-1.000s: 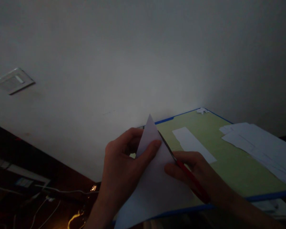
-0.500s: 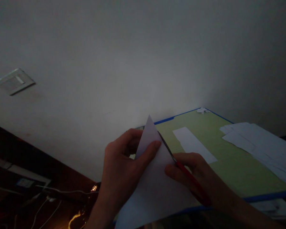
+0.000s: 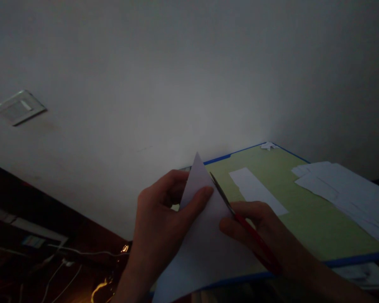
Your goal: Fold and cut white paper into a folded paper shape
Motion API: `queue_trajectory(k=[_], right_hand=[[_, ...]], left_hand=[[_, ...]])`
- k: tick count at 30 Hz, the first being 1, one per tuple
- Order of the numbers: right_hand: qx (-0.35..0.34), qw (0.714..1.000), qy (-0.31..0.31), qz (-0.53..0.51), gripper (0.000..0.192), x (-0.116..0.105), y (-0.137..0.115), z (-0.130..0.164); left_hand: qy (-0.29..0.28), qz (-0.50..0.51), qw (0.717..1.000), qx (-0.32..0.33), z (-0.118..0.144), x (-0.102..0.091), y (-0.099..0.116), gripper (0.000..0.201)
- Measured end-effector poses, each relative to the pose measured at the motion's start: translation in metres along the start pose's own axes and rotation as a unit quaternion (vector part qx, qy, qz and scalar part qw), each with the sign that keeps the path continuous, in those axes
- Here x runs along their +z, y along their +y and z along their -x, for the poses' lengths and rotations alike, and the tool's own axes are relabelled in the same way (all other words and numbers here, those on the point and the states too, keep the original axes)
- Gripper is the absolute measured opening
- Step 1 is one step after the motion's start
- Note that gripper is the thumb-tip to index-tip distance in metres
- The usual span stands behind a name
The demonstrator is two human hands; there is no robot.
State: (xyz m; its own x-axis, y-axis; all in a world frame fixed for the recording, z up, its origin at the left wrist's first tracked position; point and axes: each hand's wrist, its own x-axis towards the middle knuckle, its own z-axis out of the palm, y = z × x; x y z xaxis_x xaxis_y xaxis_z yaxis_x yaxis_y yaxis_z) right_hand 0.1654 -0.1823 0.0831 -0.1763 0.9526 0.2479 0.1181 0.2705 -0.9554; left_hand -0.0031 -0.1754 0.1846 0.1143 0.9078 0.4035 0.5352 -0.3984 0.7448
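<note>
A white sheet of paper (image 3: 208,248) with a pointed top corner is pinched in my left hand (image 3: 164,219); the thumb lies flat across its front and the fingers are behind it. My right hand (image 3: 259,231) is closed round a pair of scissors with red handles (image 3: 257,240). Their metal blades (image 3: 221,189) point up and left along the paper's right edge, close to my left thumb tip. Whether the blades are parted around the paper, I cannot tell.
A green tabletop (image 3: 303,235) with blue edging carries a white paper strip (image 3: 257,191), a stack of white sheets (image 3: 360,193) at right and crumpled scraps (image 3: 269,146) in the far corner. A wall switch (image 3: 20,107) and white cables (image 3: 85,252) are at left.
The scissors and my right hand have shifted very slightly right, the blade tip now just off the paper's edge. My left hand and the paper have barely moved.
</note>
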Motion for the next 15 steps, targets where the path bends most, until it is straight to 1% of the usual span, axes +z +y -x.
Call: queue_trajectory(k=[3,9,15], right_hand=[[0.011,1.0,-0.001,-0.002,0.055,-0.001,0.0007,0.0001],[0.052,0.998,-0.032,-0.033,0.052,-0.0022,-0.0004,-0.0012],[0.049,0.998,-0.012,-0.039,0.046,-0.0017,0.0024,-0.0009]], left_hand=[[0.007,-0.004,1.0,0.0,-0.0002,-0.0007,0.0001,0.022],[0.01,0.01,1.0,-0.004,-0.0003,-0.0006,0.0013,0.021],[0.004,0.014,1.0,-0.012,-0.0002,-0.0006,0.0019,0.022]])
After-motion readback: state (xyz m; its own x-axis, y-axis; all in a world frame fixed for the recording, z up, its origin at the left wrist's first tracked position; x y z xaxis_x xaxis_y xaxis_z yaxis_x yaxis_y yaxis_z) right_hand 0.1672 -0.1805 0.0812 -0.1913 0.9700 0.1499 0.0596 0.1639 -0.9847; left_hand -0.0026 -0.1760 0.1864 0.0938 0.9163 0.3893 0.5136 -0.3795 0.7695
